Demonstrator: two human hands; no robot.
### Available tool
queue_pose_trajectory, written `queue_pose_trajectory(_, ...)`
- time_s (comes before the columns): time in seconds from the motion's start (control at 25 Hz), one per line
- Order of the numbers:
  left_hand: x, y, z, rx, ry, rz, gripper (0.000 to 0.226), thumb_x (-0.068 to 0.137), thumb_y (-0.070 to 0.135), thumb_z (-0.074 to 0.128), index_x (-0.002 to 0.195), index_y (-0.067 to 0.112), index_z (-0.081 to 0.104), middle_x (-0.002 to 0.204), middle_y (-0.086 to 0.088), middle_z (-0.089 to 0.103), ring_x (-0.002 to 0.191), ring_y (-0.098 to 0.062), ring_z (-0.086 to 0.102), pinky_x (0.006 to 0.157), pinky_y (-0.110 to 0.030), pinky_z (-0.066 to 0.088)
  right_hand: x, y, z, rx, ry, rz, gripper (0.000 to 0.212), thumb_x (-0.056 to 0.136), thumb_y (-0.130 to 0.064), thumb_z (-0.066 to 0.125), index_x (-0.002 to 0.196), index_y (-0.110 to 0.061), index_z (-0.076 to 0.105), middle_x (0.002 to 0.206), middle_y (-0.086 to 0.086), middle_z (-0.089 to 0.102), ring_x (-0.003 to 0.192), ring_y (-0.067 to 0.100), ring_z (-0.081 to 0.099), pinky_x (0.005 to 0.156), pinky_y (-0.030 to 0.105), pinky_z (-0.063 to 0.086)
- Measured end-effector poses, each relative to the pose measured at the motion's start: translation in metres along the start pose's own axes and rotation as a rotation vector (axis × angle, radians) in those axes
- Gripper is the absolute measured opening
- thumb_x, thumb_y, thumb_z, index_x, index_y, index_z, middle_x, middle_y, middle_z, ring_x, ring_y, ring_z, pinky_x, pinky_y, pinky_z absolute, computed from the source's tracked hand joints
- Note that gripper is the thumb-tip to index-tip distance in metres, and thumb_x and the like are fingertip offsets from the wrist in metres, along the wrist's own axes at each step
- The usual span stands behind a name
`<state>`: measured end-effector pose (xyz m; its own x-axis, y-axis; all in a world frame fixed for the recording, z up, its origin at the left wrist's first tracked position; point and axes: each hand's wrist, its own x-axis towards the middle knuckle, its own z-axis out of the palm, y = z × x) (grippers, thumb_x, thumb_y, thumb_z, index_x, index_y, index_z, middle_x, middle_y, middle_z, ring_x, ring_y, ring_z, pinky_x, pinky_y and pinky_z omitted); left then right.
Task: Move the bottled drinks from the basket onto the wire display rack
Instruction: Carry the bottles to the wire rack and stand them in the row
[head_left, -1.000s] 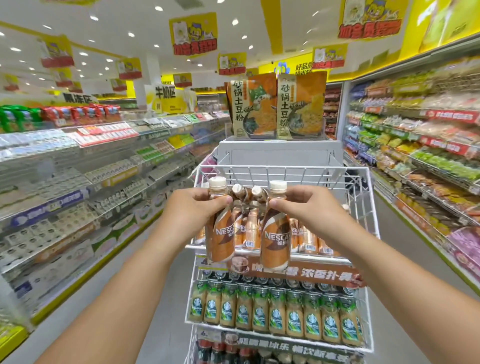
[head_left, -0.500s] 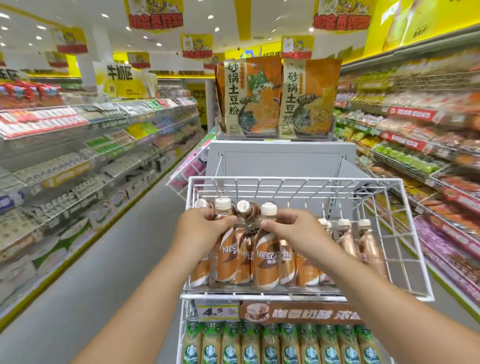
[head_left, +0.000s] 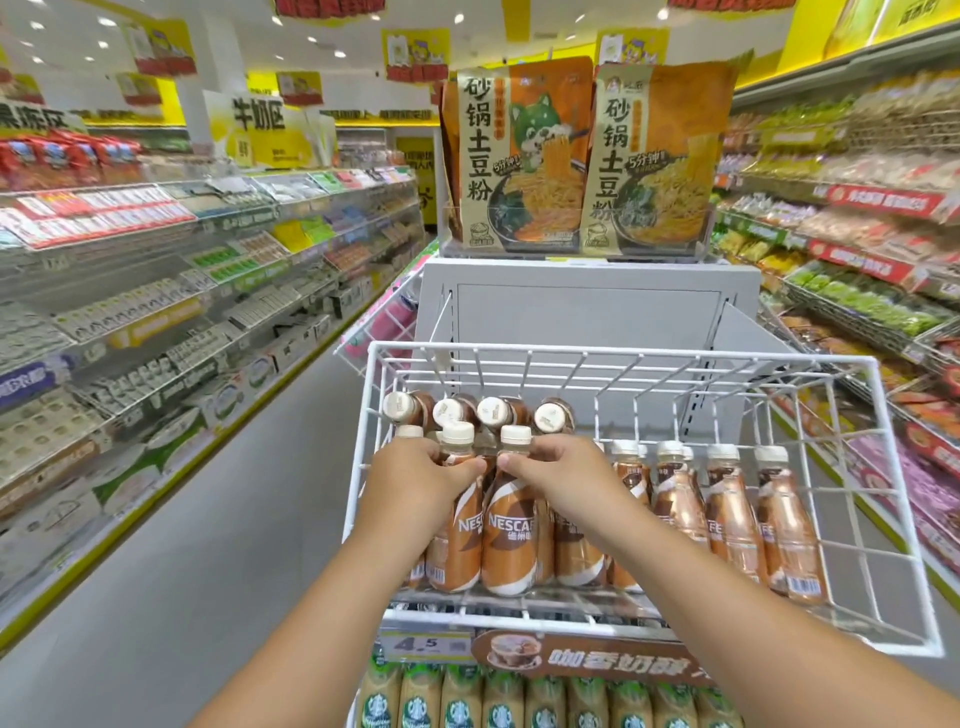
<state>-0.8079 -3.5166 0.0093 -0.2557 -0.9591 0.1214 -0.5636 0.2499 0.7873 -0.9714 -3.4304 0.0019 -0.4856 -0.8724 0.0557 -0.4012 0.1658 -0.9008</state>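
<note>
- The white wire display rack (head_left: 883, 499) has thin rod walls; its top tier holds glossy brown, contoured coffee bottles with cream screw caps.
- The left hand (head_left: 426, 483) curls round the neck of the left bottle (head_left: 454, 540); the right hand (head_left: 558, 480) grips the right bottle (head_left: 511, 545).
- Both bottles stand upright at the tier's front-left corner.
- A second ago they were held above the rack; now they are inside it.

The wire display rack (head_left: 878, 499) is open behind the right-hand bottles (head_left: 727, 514); its left rear corner seems packed with tilted bottles (head_left: 478, 413).
</note>
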Motion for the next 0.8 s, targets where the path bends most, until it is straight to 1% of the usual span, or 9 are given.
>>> queue_pose_trajectory(0.08, -0.001, 0.002, 0.003, 0.025, 0.027, 0.028, 0.04, 0.076, 0.047, 0.085, 0.068, 0.018, 0.059, 0.061, 0.002, 0.058, 0.055, -0.016, 0.054, 0.053, -0.028, 0.039, 0.006, 0.003, 0.002, -0.024, 0.005, 0.022, 0.022, 0.085, -0.046, 0.078, 0.086, -0.025, 0.076, 0.085, -0.009, 0.077, 0.083, 0.008, 0.072, 0.074, 0.027, 0.056)
queue_pose_trajectory(0.16, -0.003, 0.006, 0.002, 0.031, 0.05, 0.063, 0.032, 0.077, 0.046, 0.086, 0.086, 0.024, 0.064, 0.074, 0.01, 0.063, 0.068, -0.009, 0.06, 0.062, -0.029, 0.047, 0.012, 0.005, 0.002, -0.052, 0.003, 0.046, 0.032, 0.083, -0.052, 0.078, 0.09, -0.021, 0.077, 0.084, -0.009, 0.076, 0.08, 0.01, 0.07, 0.071, 0.029, 0.052)
queue_pose_trajectory(0.28, -0.005, 0.006, 0.006, 0.109, 0.099, 0.096, 0.043, 0.078, 0.047, 0.084, 0.106, 0.022, 0.063, 0.087, 0.009, 0.064, 0.08, -0.014, 0.062, 0.069, -0.032, 0.051, 0.019, 0.01, 0.003, -0.115, -0.017, 0.083, 0.04, 0.081, -0.057, 0.076, 0.09, -0.018, 0.077, 0.076, -0.008, 0.072, 0.07, 0.013, 0.066, 0.065, 0.032, 0.051)
queue_pose_trajectory(0.36, -0.005, 0.004, 0.009, 0.147, 0.112, 0.106, 0.044, 0.079, 0.049, 0.082, 0.104, 0.021, 0.06, 0.087, 0.006, 0.065, 0.081, -0.018, 0.064, 0.071, -0.037, 0.056, 0.022, 0.011, 0.005, -0.138, -0.026, 0.101, 0.041, 0.081, -0.058, 0.075, 0.093, -0.018, 0.077, 0.085, -0.004, 0.077, 0.082, 0.019, 0.072, 0.073, 0.035, 0.054)
queue_pose_trajectory(0.48, -0.004, 0.002, 0.014, 0.247, 0.113, 0.122, 0.043, 0.081, 0.053, 0.079, 0.09, 0.019, 0.053, 0.083, 0.004, 0.064, 0.078, -0.021, 0.063, 0.067, -0.038, 0.055, 0.023, 0.009, 0.007, -0.189, -0.033, 0.103, 0.044, 0.085, -0.056, 0.073, 0.099, -0.015, 0.076, 0.089, -0.001, 0.076, 0.082, 0.018, 0.07, 0.066, 0.03, 0.047)
queue_pose_trajectory(0.56, -0.002, 0.0, 0.017, 0.302, 0.129, 0.15, 0.041, 0.082, 0.052, 0.077, 0.085, 0.017, 0.057, 0.078, 0.003, 0.062, 0.075, -0.022, 0.061, 0.062, -0.036, 0.052, 0.024, 0.008, 0.01, -0.208, -0.024, 0.097, 0.049, 0.085, -0.057, 0.073, 0.103, -0.011, 0.075, 0.09, 0.001, 0.074, 0.082, 0.018, 0.068, 0.063, 0.028, 0.043)
queue_pose_trajectory(0.6, -0.001, 0.0, 0.018, 0.315, 0.132, 0.163, 0.038, 0.083, 0.051, 0.077, 0.084, 0.018, 0.058, 0.077, 0.002, 0.061, 0.075, -0.023, 0.061, 0.061, -0.036, 0.051, 0.024, 0.008, 0.011, -0.212, -0.019, 0.097, 0.054, 0.084, -0.058, 0.072, 0.11, -0.011, 0.074, 0.097, 0.001, 0.074, 0.088, 0.018, 0.068, 0.064, 0.027, 0.043)
queue_pose_trajectory(0.72, -0.001, -0.004, 0.018, 0.289, 0.108, 0.181, 0.034, 0.084, 0.05, 0.076, 0.087, 0.02, 0.058, 0.081, 0.002, 0.063, 0.079, -0.024, 0.062, 0.064, -0.037, 0.053, 0.022, 0.01, 0.013, -0.209, -0.011, 0.11, 0.066, 0.083, -0.064, 0.07, 0.127, -0.015, 0.069, 0.122, 0.001, 0.073, 0.11, 0.019, 0.068, 0.083, 0.031, 0.053)
queue_pose_trajectory(0.8, -0.001, -0.005, 0.016, 0.242, 0.085, 0.205, 0.029, 0.085, 0.047, 0.075, 0.091, 0.023, 0.058, 0.084, 0.005, 0.064, 0.082, -0.023, 0.062, 0.065, -0.037, 0.053, 0.019, 0.009, 0.01, -0.205, -0.017, 0.112, 0.066, 0.084, -0.063, 0.07, 0.129, -0.016, 0.068, 0.123, -0.001, 0.072, 0.109, 0.017, 0.067, 0.089, 0.033, 0.055)
